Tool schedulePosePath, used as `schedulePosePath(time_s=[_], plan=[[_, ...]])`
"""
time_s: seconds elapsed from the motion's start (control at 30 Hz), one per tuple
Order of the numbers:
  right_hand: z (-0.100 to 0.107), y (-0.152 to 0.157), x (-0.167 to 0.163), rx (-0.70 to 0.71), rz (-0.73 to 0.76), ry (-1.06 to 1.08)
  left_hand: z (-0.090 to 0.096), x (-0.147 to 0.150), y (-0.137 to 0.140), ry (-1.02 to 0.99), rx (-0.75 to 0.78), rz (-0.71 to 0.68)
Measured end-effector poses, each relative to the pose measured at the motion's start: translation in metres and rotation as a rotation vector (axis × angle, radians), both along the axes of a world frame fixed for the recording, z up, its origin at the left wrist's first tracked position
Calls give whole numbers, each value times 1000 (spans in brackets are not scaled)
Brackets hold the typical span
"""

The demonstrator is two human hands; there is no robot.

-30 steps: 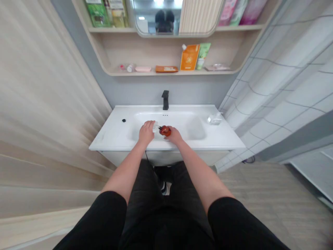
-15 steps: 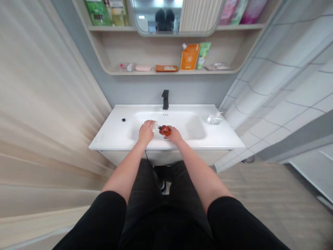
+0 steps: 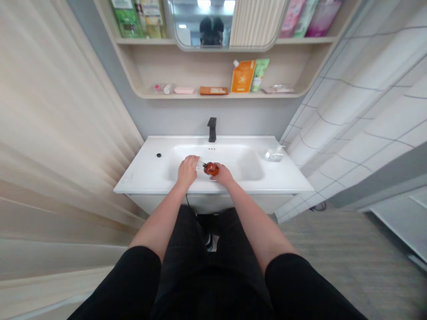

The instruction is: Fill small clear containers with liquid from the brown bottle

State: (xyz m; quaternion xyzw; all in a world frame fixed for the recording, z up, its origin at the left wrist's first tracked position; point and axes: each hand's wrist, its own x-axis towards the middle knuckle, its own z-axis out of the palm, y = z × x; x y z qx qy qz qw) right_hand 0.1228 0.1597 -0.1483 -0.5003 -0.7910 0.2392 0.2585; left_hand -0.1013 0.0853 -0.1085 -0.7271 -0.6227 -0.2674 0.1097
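Observation:
My left hand (image 3: 187, 171) is closed around a small clear container (image 3: 199, 164), mostly hidden by the fingers. My right hand (image 3: 223, 174) grips an amber bottle (image 3: 211, 169) with a dark neck. The bottle is tipped to the left, its neck at the clear container's opening; whether they touch I cannot tell. Both hands are over the front part of the white sink (image 3: 247, 162). Any liquid passing between the two is too small to make out.
A black faucet (image 3: 212, 130) stands behind the basin. On the counter are a small black round piece (image 3: 159, 155) at left and a clear pump bottle (image 3: 274, 154) at right. The shelf (image 3: 187, 96) above holds an orange pouch (image 3: 243, 76) and a green tube (image 3: 259, 74).
The view has tilted slightly, so everything sits a little lower. Both hands keep the same hold, with the bottle still tipped toward the clear container.

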Motion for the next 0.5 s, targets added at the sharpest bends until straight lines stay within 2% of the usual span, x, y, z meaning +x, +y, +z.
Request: schedulePosePath(time_s=[0.5], plan=[[-1, 1, -1, -23, -6, -10, 4, 1, -4, 14, -30, 2]])
